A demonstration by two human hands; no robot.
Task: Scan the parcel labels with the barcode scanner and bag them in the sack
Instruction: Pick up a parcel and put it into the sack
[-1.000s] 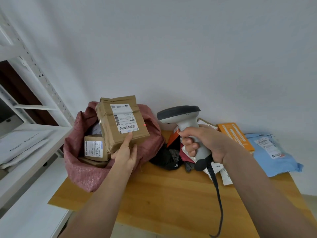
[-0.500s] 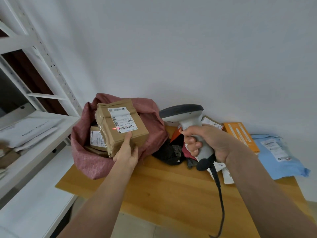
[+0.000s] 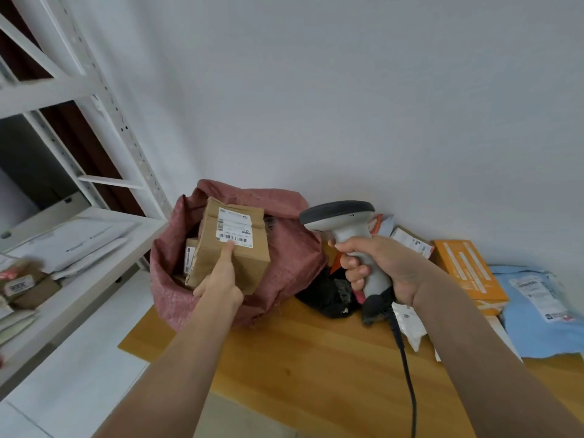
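My left hand (image 3: 221,279) grips a brown cardboard parcel (image 3: 249,263) from below, forefinger up its front, touching the white label (image 3: 234,227). The parcel is tilted over the open mouth of the pink woven sack (image 3: 284,248), which stands at the table's back left. Another labelled brown box (image 3: 190,257) lies inside the sack. My right hand (image 3: 388,267) is closed round the handle of the grey barcode scanner (image 3: 339,216), its head pointing left toward the parcel. The scanner's black cable (image 3: 406,374) hangs down over the table.
On the wooden table (image 3: 316,368), right of the sack, lie a black bag (image 3: 328,295), an orange flat box (image 3: 467,273), a blue mailer (image 3: 537,311) and white packets (image 3: 410,324). White metal shelving (image 3: 79,248) with envelopes and small boxes stands at the left.
The parcel has moved down and back toward the sack's mouth and turned. The red scan line seen on its label earlier is gone. The scanner has stayed about where it was.
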